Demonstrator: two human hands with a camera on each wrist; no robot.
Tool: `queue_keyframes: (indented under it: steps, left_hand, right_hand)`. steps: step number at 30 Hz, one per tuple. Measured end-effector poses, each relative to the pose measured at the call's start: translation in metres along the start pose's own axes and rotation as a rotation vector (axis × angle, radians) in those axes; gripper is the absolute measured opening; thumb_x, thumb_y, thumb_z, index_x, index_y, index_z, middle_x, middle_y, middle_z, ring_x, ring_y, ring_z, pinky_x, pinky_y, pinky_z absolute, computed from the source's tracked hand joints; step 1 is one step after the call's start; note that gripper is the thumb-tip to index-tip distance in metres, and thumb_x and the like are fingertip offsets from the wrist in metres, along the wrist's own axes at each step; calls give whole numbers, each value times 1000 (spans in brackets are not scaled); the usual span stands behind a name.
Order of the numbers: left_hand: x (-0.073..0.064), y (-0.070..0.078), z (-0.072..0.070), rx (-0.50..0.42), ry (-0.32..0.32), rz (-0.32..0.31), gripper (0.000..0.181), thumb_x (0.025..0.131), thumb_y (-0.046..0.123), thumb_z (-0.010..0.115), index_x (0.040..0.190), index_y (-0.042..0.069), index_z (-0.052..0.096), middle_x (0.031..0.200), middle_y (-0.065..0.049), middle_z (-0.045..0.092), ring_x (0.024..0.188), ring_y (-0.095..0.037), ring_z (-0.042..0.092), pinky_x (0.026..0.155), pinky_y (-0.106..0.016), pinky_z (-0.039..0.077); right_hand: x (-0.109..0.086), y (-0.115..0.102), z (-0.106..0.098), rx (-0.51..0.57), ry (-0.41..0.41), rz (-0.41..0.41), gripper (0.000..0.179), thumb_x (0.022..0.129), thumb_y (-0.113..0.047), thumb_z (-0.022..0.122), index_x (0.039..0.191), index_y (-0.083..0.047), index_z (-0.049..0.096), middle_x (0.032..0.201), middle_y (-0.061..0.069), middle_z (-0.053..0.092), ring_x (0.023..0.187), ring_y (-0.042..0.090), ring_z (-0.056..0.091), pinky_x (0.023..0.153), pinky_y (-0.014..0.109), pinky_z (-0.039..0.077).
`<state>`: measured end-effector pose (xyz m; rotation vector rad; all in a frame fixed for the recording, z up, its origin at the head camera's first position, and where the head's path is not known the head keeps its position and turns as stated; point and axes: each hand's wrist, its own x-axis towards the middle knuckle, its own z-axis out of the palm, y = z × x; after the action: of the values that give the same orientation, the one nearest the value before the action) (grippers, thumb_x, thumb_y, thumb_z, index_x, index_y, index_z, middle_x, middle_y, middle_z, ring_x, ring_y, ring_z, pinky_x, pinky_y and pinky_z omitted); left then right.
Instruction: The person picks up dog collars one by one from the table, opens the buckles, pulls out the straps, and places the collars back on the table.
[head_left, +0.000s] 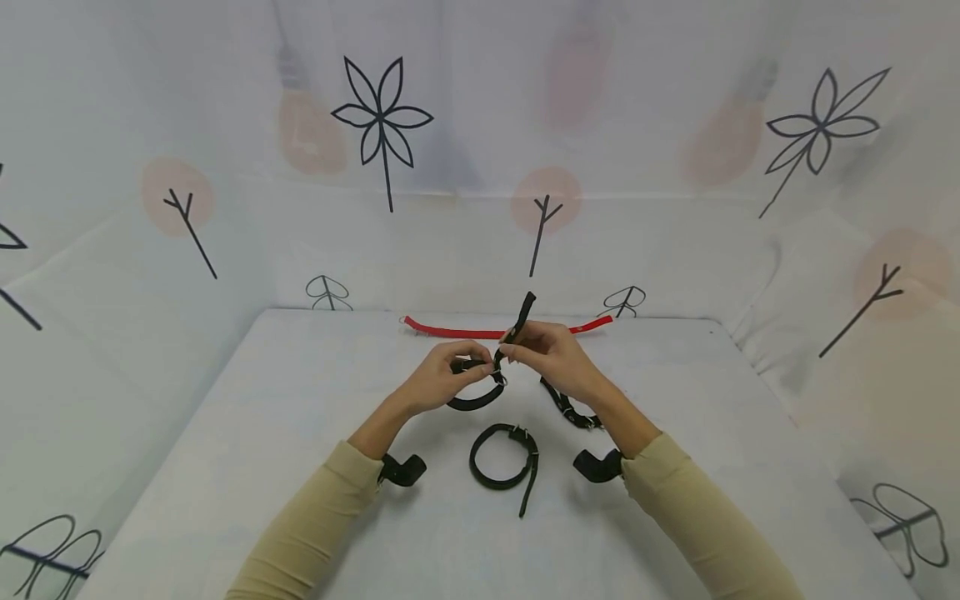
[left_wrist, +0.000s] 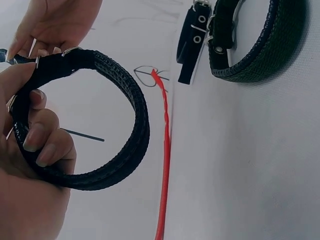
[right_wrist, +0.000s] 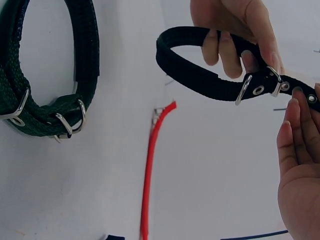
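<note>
In the head view, both hands are raised over the table around a dark collar (head_left: 475, 406) that is buckled into a loop. My left hand (head_left: 438, 377) grips it beside the buckle, fingers curled through the loop. The right hand (head_left: 561, 360) pinches the strap's free end, which sticks up past the fingertips. In the right wrist view, the strap, with metal-rimmed holes, passes through the silver buckle (right_wrist: 276, 82), and a D-ring (right_wrist: 243, 90) sits beside it. The left wrist view shows the loop (left_wrist: 143, 135) round and facing the camera.
A red collar (head_left: 450, 332) lies stretched out along the table's back edge, partly behind the right hand. One dark buckled collar (head_left: 474, 467) lies in front of the hands, its tail toward me. Another dark collar (head_left: 567, 411) lies beneath the right wrist. Patterned white cloth surrounds the white table (head_left: 262, 433).
</note>
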<state>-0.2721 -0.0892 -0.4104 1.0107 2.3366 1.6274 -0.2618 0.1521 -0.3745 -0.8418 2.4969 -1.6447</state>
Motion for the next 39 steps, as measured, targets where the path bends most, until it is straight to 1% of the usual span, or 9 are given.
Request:
queue_keyframes:
  steps: [6, 11, 18, 23, 27, 30, 34, 37, 39]
  left_hand:
    - [-1, -2, 0, -19, 29, -3, 11, 101, 22, 67, 108, 14, 69, 106, 2, 70, 110, -18, 61, 102, -49, 45]
    - [0, -4, 1, -30, 48, 28, 9, 102, 17, 65, 108, 11, 67, 107, -2, 68, 112, -20, 62, 103, -50, 46]
    - [0, -3, 5, -64, 41, -19, 8, 106, 15, 57, 109, 8, 58, 113, -9, 62, 104, -26, 64, 88, -40, 50]
    - [1, -3, 7, -21, 29, 18, 7, 107, 12, 54, 112, 7, 55, 106, -9, 60, 97, -28, 61, 85, -37, 48]
    - [1, -5, 8, 41, 21, 33, 19, 108, 14, 53, 126, 10, 57, 103, -9, 63, 91, -21, 61, 82, -35, 49]
    - [0, -5, 9, 90, 8, 36, 28, 109, 16, 50, 135, 11, 60, 106, -8, 67, 91, -16, 60, 80, -34, 49]
    - [0, -4, 11, 129, -17, 42, 30, 110, 22, 49, 132, 10, 66, 108, -2, 68, 93, -13, 59, 82, -32, 50]
    - [-1, -3, 12, 138, -19, 43, 27, 107, 28, 56, 127, 13, 68, 102, 1, 67, 86, -14, 57, 75, -30, 49]
    - [0, -3, 13, 143, 2, 51, 26, 105, 29, 61, 125, 16, 70, 101, 1, 69, 83, -13, 57, 72, -29, 49]
  right_hand:
    - [-1, 2, -2, 15, 10, -1, 16, 100, -23, 69, 110, -11, 71, 104, 14, 70, 99, 39, 67, 92, 49, 51]
    - [-1, 2, -3, 13, 27, 21, 18, 99, -28, 71, 109, -14, 72, 102, 7, 71, 99, 38, 67, 93, 50, 51]
    - [-1, 3, -3, 20, 24, 17, 16, 99, -27, 71, 108, -13, 72, 100, 6, 70, 93, 26, 68, 92, 49, 51]
    - [1, 2, -1, 26, 21, 8, 14, 99, -23, 71, 105, -11, 72, 100, 12, 70, 90, 25, 68, 88, 46, 52]
    - [1, 0, 1, 27, 15, 2, 14, 99, -22, 71, 104, -9, 72, 100, 13, 71, 93, 33, 67, 88, 45, 53]
    - [2, -1, 2, 11, 12, -9, 14, 99, -22, 71, 103, -9, 73, 100, 8, 72, 96, 35, 67, 89, 46, 53]
    - [4, -1, 3, -48, 19, -34, 12, 98, -23, 71, 104, -12, 74, 100, 3, 73, 96, 26, 67, 88, 46, 53]
    - [6, -1, 4, -94, 26, -50, 13, 98, -23, 71, 105, -13, 75, 100, 0, 73, 95, 21, 67, 86, 47, 54]
    - [7, -2, 6, -111, 28, -59, 14, 98, -24, 71, 106, -13, 74, 101, -1, 73, 94, 19, 67, 85, 48, 54]
